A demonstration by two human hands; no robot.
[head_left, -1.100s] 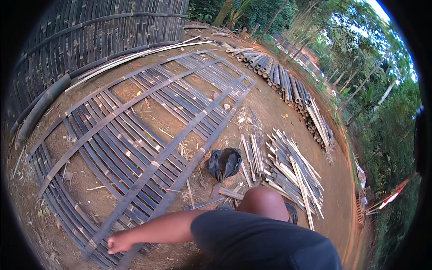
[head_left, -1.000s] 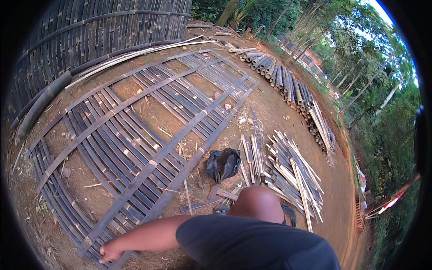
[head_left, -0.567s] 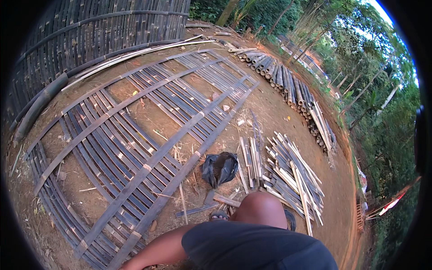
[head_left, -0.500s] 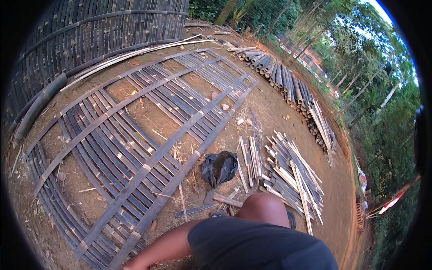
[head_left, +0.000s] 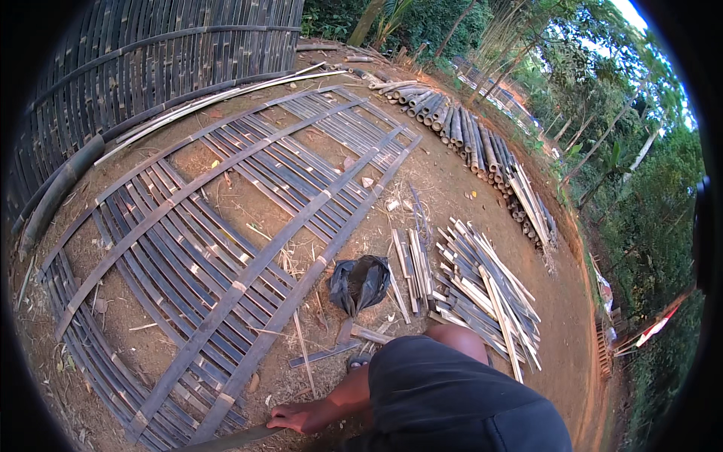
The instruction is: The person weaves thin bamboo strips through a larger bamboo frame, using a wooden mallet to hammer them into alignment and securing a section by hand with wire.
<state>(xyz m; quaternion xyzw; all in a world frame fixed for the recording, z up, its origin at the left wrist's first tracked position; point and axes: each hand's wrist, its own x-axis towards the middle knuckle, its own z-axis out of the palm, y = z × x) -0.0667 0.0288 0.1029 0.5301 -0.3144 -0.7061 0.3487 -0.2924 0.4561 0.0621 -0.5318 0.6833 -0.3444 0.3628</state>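
My right hand (head_left: 300,416) is at the bottom of the view, low and left of centre, at the end of an arm in a dark sleeve (head_left: 459,395). Its fingers are closed round the end of a dark, flat bamboo slat (head_left: 237,439), which runs down to the lower left and out of the picture. Just beyond the hand lies the near corner of a large lattice panel (head_left: 226,301) of dark bamboo slats, flat on the ground. A sandalled foot (head_left: 359,361) shows beyond my forearm, and a knee (head_left: 461,340) beyond the sleeve. My left hand is out of sight.
A black plastic bag (head_left: 359,285) stands open beside the panel. Right of it lie loose split slats (head_left: 486,290) in a heap. Farther back are stacked bamboo poles (head_left: 474,139). An upright slatted wall (head_left: 158,90) and a thick pole (head_left: 64,192) border the far left.
My right hand has come up and to the right from the bottom edge, bringing the slat into view. The sleeve has drawn back rightward, and the foot shows more fully.
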